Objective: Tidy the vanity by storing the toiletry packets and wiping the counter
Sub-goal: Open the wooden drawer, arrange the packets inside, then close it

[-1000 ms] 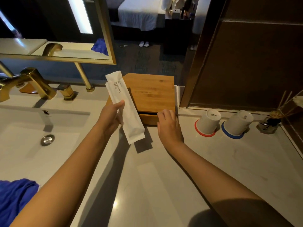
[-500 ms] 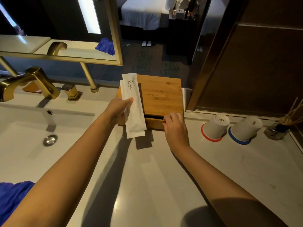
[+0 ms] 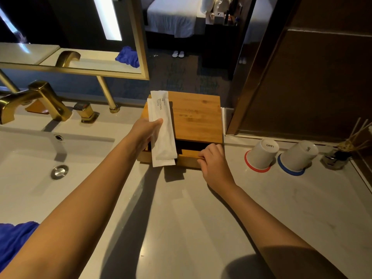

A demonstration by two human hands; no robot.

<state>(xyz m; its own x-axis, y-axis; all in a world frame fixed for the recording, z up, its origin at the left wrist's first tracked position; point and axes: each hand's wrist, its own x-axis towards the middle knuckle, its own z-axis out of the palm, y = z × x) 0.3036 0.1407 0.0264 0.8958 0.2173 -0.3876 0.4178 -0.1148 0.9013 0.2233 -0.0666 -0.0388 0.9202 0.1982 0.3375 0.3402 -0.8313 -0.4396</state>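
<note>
Packets (image 3: 163, 129) lengthwise away, printed end far

Sink (image 3: 30, 178) left of box (image 3: 198, 117), two cups (image 3: 281, 156) right, on counter (image 3: 181, 218)

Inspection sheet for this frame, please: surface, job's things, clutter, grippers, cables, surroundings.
Surface: pale stone counter with a sink at left.
Job's things: white toiletry packets held over the bamboo box; its drawer is partly pulled out; blue cloth at the near left edge.
Clutter: two upturned cups, red-rimmed and blue-rimmed; reed diffuser at far right.
Grippers: left hand grips the packets; right hand has its fingers on the drawer front.
Cables: nothing seen.
Surroundings: gold faucet, gold-framed mirror, dark wall panel.
</note>
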